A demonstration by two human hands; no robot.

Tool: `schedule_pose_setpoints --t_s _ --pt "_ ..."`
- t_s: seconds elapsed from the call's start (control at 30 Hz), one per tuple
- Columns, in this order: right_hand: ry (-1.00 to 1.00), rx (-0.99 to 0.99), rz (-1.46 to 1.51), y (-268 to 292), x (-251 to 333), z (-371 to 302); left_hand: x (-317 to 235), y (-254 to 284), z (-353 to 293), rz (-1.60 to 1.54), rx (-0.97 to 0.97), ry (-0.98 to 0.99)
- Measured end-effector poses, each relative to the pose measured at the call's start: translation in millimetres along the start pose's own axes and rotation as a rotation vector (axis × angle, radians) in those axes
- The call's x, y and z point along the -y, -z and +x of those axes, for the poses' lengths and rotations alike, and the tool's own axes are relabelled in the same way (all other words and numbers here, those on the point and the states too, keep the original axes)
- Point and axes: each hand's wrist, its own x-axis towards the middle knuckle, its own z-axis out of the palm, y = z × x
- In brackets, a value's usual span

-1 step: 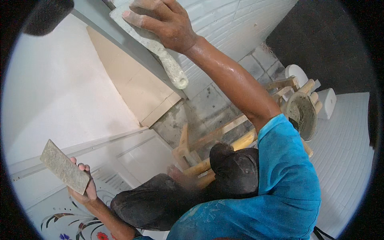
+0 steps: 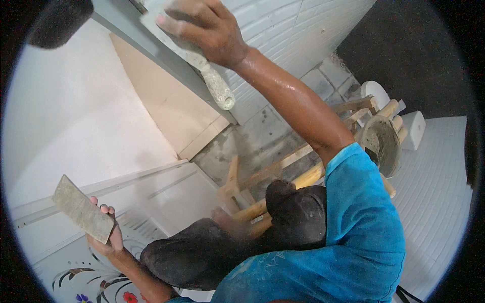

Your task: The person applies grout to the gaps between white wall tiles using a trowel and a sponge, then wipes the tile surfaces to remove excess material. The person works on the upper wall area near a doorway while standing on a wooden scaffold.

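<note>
High in the view, my right hand (image 2: 209, 30) grips a mortar-crusted trowel (image 2: 182, 49), its fingers laid over the blade. The pale trowel handle sticks out below the palm, pointing down toward the floor. The blade lies along the grey edge (image 2: 118, 25) of an upright frame beside white tiling. At the lower left, my left hand (image 2: 108, 230) is closed on a flat rectangular plate (image 2: 83, 207), grey and mortar-stained. Its fingertips show at the plate's upper right edge; the underside of the plate is hidden.
Beneath my legs stands a wooden scaffold (image 2: 273, 169) of boards and round poles. A bucket of grey mortar (image 2: 384, 144) is at the right, near a white toilet (image 2: 374, 91). On the left are a white panelled door (image 2: 177, 197) and a white wall (image 2: 70, 111). Below is a stained tile floor (image 2: 257, 129).
The trowel and my right hand have shifted very slightly upward. The plate in my left hand has tilted a little and moved slightly right.
</note>
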Motion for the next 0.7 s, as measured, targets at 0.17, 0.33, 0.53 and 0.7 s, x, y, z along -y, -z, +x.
schedule_pose_setpoints --t_s 0.17,0.33,0.53,0.7 --pt "0.099 -0.117 0.045 -1 -8 6 5 5 4 0.020 -0.044 -0.025" --pt "0.164 -0.083 0.073 -4 -18 15 8 11 8 -0.019 -0.005 -0.019" --pt "-0.079 -0.124 0.238 2 -4 30 17 -35 3 0.004 0.013 -0.004" --pt "0.030 -0.021 0.194 5 84 -16 62 -106 -3 -0.155 0.370 0.262"
